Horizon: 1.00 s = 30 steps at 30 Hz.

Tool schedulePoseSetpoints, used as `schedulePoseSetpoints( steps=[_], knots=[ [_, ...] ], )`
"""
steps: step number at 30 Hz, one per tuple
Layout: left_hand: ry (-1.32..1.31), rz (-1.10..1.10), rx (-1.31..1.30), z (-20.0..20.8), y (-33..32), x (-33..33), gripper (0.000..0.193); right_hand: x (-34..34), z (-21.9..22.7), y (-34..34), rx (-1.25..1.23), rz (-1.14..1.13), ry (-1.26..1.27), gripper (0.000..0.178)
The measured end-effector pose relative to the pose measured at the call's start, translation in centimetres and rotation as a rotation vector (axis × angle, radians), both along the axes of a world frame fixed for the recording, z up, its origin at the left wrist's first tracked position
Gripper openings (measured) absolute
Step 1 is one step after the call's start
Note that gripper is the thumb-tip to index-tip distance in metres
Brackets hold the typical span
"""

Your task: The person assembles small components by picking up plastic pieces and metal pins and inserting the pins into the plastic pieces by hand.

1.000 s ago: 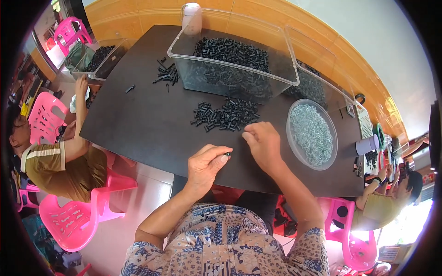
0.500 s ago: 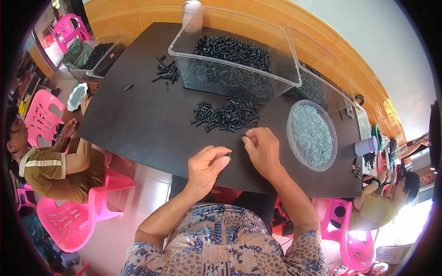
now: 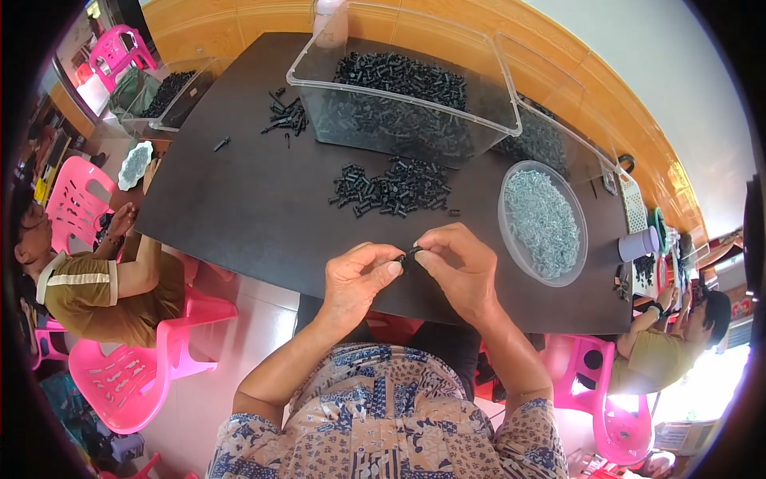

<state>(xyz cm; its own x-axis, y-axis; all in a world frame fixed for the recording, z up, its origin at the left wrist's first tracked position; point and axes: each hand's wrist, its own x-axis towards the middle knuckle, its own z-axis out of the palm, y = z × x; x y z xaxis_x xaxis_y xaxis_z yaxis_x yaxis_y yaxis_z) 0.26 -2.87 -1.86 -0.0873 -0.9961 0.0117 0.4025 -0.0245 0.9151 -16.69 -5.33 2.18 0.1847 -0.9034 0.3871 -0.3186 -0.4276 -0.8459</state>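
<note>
My left hand (image 3: 357, 275) and my right hand (image 3: 463, 267) meet near the front edge of the dark table (image 3: 239, 215). Between their fingertips is a small black plastic part (image 3: 409, 258), pinched from both sides. Fingers cover most of it, so I cannot tell whether it is one piece or two. Just beyond lies a loose pile of short black tubular parts (image 3: 391, 188), with a single black part (image 3: 454, 213) apart from it, closer to my right hand. A round clear tub (image 3: 504, 231) of small silvery metal pieces (image 3: 542, 219) stands to the right.
A large clear bin (image 3: 319, 112) full of black parts stands at the back, another behind its right side. A smaller black cluster (image 3: 289, 117) lies at the back left. People sit left (image 3: 104, 287) and right (image 3: 658, 359) on pink chairs. A lavender cup (image 3: 638, 244) stands far right.
My right hand has come back from the pile's near edge to my left hand, and their fingertips now meet on the black part. One loose part now lies beside the pile.
</note>
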Motion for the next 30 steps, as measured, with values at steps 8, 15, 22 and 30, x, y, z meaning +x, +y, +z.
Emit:
schedulePoseSetpoints(
  steps=[8, 15, 22, 30],
  knots=[
    [0.021, -0.003, -0.009, 0.1, 0.4, -0.2, 0.016, 0.3, 0.9, 0.7, -0.147, 0.030, 0.181, 0.018],
    [-0.090, -0.020, -0.025, 0.3, 0.7, 0.1, 0.016, 0.3, 1.6, 0.5, -0.349, 0.092, 0.344, 0.021],
    [-0.201, -0.032, -0.045, 0.4, 0.9, 0.4, 0.016, 0.1, 1.6, 0.2, -0.275, 0.161, 0.297, 0.017],
    [-0.493, 0.057, -0.277, 0.4, 1.0, 0.4, 0.016, 0.1, 1.1, 0.7, -0.028, 0.165, 0.153, 0.018]
  ],
)
